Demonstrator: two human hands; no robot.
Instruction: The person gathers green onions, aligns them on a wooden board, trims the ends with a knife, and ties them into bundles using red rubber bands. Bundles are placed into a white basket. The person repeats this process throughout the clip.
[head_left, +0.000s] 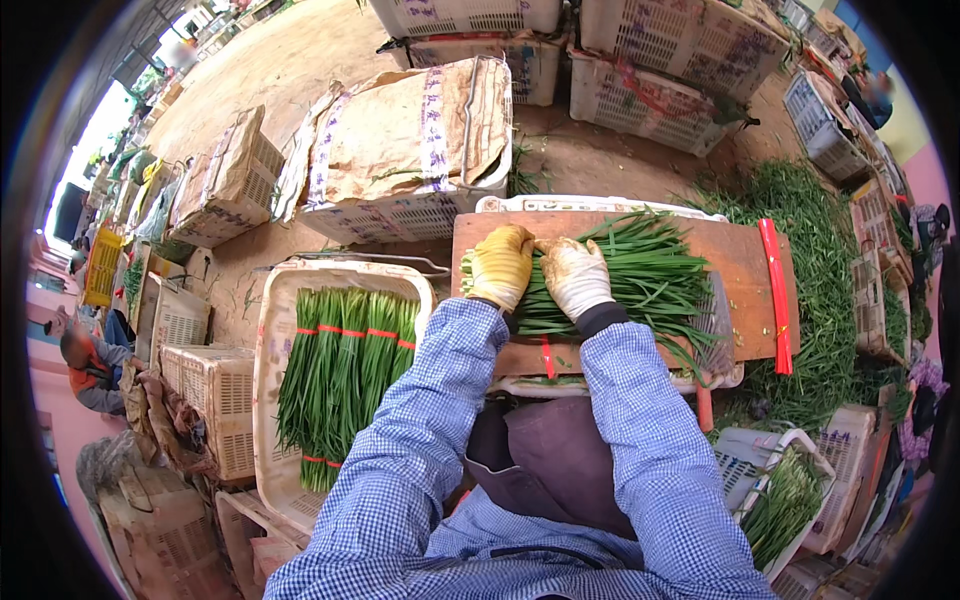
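Observation:
A loose bundle of garlic chives (637, 262) lies across a wooden board (750, 277), its leafy tips pointing right. My left hand (502, 266), in a yellow-stained glove, is closed around the bundle near its cut stem ends. Beside it my right hand (576, 274), in a soiled white glove, is curled over the same bundle, thumb and fingertips close to the left hand. What lies between the fingertips is too small to tell. One red tie strip (548, 356) hangs from under the bundle over the board's near edge. Several more red strips (776, 296) lie across the board's right end.
At the left, a white plastic crate (268, 375) holds several chive bundles (352, 375) with red ties. A paper-covered crate (405, 135) stands beyond. Loose leaves (810, 285) heap on the floor at right. A red handle (704, 409) juts below the board. A person (97, 375) sits far left.

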